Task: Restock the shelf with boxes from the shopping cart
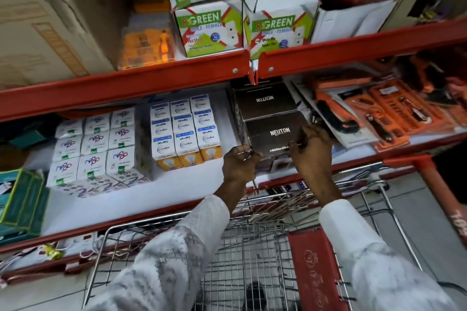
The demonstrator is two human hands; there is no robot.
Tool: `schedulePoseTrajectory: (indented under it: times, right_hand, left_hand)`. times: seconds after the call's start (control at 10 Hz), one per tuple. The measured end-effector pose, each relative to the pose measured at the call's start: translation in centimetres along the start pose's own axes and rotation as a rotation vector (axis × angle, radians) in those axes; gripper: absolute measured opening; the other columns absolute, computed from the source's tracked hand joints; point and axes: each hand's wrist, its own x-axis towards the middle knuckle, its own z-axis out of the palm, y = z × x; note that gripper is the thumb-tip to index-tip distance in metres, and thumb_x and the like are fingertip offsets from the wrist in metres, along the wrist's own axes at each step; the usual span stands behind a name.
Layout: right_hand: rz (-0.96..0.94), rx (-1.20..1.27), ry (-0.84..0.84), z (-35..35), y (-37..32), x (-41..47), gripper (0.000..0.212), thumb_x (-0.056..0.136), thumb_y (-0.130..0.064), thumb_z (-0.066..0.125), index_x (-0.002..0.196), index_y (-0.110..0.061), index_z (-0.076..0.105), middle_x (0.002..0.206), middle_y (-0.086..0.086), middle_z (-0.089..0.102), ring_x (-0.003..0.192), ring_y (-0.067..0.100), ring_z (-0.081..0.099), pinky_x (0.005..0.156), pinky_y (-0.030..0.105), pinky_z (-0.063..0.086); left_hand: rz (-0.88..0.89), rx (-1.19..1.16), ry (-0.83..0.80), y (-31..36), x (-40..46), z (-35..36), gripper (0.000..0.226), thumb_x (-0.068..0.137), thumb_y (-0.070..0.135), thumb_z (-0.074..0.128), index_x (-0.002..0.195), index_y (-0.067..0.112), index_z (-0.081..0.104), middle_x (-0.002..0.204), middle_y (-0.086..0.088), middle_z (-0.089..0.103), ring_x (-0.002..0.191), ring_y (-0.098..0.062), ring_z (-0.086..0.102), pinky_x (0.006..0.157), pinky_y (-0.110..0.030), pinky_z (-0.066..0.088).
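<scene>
Head view: both hands (240, 161) (312, 149) grip upright-labelled Neuton box (275, 134).

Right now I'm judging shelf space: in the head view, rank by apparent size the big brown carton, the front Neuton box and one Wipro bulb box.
1. Big brown carton, clearly largest, though partly cut off.
2. Front Neuton box, held by the left hand and right hand.
3. One Wipro bulb box, smallest.

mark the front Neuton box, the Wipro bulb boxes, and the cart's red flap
front Neuton box (276, 134): head view, top face at logo.
Wipro bulb boxes (183, 131): head view, middle box top.
cart's red flap (313, 265): head view, centre of panel.
</scene>
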Motion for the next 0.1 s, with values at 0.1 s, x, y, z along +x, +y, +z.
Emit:
schedulePoseTrajectory:
  times: [0.1]
  right_hand:
    - [-0.05,-0.027,0.014,-1.1,-1.51,-1.31,0.051,0.076,-0.04,0.055,0.119,-0.013,0.061,0.129,0.014,0.059,0.129,0.04,0.046,0.106,0.046,0.044]
  left_hand:
    - [0.113,0.126,0.036,0.28,-0.45,-0.93,0.055,0.052,0.049,0.086,0.098,0.025,0.068,0.108,-0.008,0.076,0.108,-0.031,0.069,0.094,-0.05,0.057]
